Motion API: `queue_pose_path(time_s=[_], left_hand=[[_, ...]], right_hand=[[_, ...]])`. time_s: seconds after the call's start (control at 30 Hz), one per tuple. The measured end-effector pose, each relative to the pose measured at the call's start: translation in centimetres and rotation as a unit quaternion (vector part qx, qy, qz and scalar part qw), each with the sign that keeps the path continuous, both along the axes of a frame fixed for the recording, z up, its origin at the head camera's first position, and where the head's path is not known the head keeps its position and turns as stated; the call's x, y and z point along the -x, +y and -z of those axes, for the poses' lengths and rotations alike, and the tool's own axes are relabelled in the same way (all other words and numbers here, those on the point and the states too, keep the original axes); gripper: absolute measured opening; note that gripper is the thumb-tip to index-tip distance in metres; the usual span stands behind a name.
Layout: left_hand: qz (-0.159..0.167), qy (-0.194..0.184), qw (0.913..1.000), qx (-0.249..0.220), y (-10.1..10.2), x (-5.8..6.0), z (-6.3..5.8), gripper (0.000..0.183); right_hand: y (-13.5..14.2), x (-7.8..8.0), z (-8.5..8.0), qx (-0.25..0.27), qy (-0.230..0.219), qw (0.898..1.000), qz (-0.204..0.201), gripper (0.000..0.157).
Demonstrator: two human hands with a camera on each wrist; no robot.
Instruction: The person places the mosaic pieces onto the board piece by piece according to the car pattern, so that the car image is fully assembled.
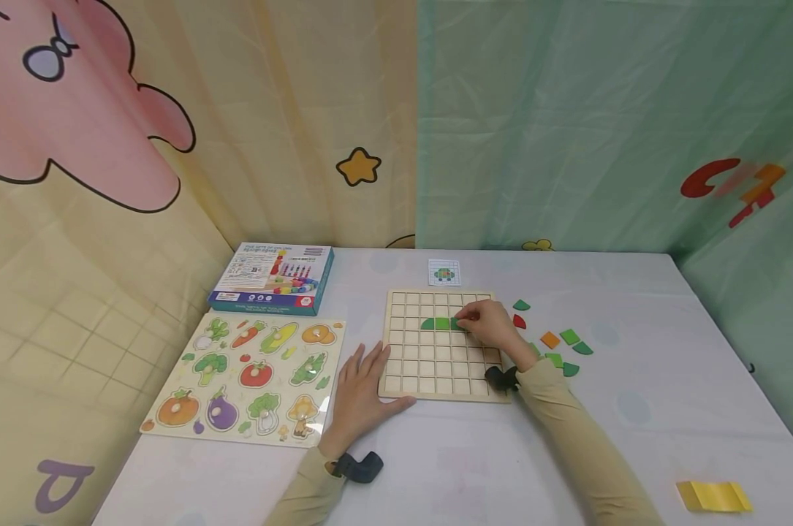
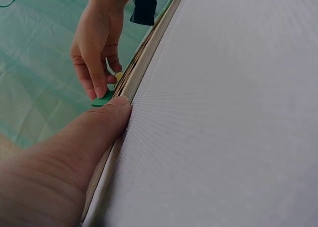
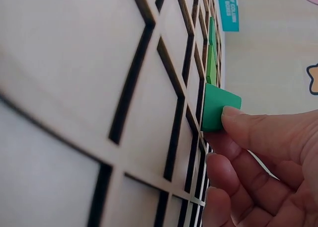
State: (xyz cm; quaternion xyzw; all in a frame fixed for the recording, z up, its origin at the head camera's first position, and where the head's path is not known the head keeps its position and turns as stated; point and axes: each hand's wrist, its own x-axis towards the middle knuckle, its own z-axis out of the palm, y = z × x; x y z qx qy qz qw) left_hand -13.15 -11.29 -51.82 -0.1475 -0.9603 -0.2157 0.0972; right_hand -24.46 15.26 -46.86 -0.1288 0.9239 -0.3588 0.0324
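A wooden grid board [image 1: 430,367] lies on the table in the head view. My right hand [image 1: 490,323] pinches a dark green tile [image 3: 216,107] between thumb and fingers, its edge at the board's grid. Left of that tile, a light green square tile [image 1: 441,324] and a dark green quarter-round tile [image 1: 427,324] sit in a row on the board. My left hand [image 1: 362,394] rests at the board's lower left corner with fingers spread. In the left wrist view its thumb [image 2: 94,122] touches the board's side edge.
Right of the board lie loose tiles: an orange square [image 1: 550,340], a red quarter-round [image 1: 519,321] and several green ones. A small picture card [image 1: 444,273] is behind the board. To the left are a vegetable puzzle [image 1: 238,387] and a box [image 1: 271,277]. Yellow paper [image 1: 715,497] lies front right.
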Motion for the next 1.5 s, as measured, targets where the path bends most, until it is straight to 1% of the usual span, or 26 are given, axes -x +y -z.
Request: queue_pose_path(time_s=[0.13,0.43,0.63,0.73,0.9,1.23,1.4,1.5], left_hand=[[-0.001,-0.001,1.0000,0.002,-0.01,0.02,0.00,0.098],[-0.003,-0.002,1.0000,0.003,0.02,0.05,0.02,0.098],[-0.004,-0.004,1.0000,0.007,-0.01,0.08,0.10,0.099],[-0.004,-0.002,1.0000,0.007,-0.02,0.10,0.11,0.099],[-0.001,-0.002,1.0000,0.004,-0.01,0.12,0.12,0.099],[-0.001,0.001,1.0000,0.006,-0.03,0.14,0.20,0.099],[-0.001,0.000,1.0000,0.007,-0.03,0.10,0.19,0.099],[-0.002,-0.002,1.0000,0.005,-0.01,0.08,0.14,0.099]], right_hand=[[-0.08,0.07,-0.05,-0.006,-0.005,1.000,0.007,0.009],[0.00,-0.05,-0.18,-0.020,0.029,0.999,-0.004,0.008],[-0.02,-0.06,-0.22,-0.022,0.030,0.999,-0.004,0.008],[-0.09,0.00,-0.21,-0.026,0.026,0.999,-0.001,0.008],[-0.29,0.07,0.06,-0.048,0.013,0.999,0.010,0.011],[-0.35,-0.07,-0.03,-0.061,0.012,0.998,0.013,0.011],[-0.31,-0.08,-0.16,-0.070,0.000,0.997,0.013,0.012],[-0.17,-0.16,-0.23,-0.071,-0.005,0.997,0.006,0.012]])
